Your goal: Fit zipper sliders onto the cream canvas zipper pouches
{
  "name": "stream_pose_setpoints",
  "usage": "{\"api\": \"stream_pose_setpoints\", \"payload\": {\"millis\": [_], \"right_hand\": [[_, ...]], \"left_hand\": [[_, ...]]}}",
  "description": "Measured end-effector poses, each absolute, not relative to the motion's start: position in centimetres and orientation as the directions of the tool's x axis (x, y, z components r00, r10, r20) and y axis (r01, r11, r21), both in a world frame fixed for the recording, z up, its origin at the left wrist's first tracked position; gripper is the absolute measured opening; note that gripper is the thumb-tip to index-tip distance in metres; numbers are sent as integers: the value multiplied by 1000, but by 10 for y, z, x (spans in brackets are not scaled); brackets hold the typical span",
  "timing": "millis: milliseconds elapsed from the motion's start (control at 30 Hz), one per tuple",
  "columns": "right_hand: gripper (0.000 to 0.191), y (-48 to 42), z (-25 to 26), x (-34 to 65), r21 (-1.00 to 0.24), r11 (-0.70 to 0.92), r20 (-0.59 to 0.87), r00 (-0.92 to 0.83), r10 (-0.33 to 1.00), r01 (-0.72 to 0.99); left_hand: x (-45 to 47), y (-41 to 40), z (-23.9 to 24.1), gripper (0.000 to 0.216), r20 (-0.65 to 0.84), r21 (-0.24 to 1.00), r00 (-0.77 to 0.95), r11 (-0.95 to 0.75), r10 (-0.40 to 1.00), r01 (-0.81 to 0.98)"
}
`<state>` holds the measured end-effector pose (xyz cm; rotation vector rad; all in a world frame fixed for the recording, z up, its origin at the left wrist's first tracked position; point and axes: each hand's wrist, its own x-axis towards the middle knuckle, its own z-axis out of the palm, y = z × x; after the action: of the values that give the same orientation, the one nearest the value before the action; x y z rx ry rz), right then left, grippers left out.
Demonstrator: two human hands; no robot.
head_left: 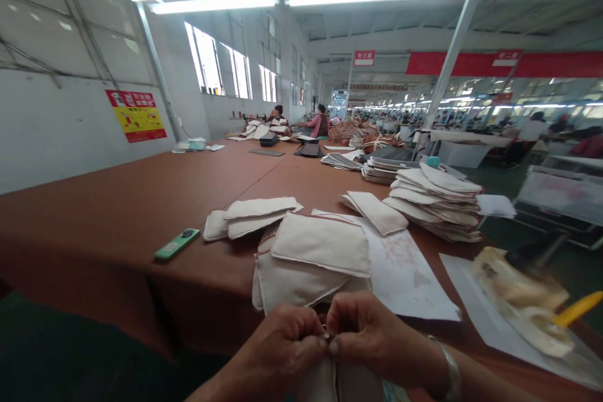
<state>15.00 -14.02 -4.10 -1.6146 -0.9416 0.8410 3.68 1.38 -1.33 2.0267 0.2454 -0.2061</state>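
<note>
The left hand (287,339) and right hand (370,342) nearly meet, the fingers of each clamped on the upper edge of a cream fabric piece (315,383) that hangs directly below them; the small detail pinched between is too hidden to tell. Gripping from both sides probably keeps that edge steady. Just beyond the fingers, a loose pile of cream, brown-edged fabric pieces (323,245) lies on the brown-covered tabletop (211,176), likely for easy reach. Farther off to their right, a tall cream fabric stack (431,201) seems piled up to save room.
</note>
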Motion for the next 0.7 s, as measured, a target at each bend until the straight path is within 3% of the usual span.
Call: {"api": "stream_pose_setpoints", "payload": {"millis": [100,233,400,500,600,700], "right_hand": [[1,-141,-39,147,-950,-194,-56,481,875,243],[5,-143,-40,146,-938,-182,-29,455,890,296],[4,-142,-47,146,-978,-130,-47,437,898,161],[7,-141,-47,141,-972,-152,-49,479,876,179],[3,-141,-46,133,-942,-151,41,547,836,301],[11,-141,-47,128,-908,-91,172,562,809,410]], "left_hand": [[34,14,-17,15,-222,854,969,-459,104,245],[34,16,-25,13,-223,883,972,-405,80,236],[34,19,-32,14,-238,900,969,-359,68,247],[32,17,-31,12,-223,897,969,-366,108,247],[28,16,-29,15,-213,899,967,-359,139,250],[25,18,-26,15,-227,919,970,-310,90,244]]}}
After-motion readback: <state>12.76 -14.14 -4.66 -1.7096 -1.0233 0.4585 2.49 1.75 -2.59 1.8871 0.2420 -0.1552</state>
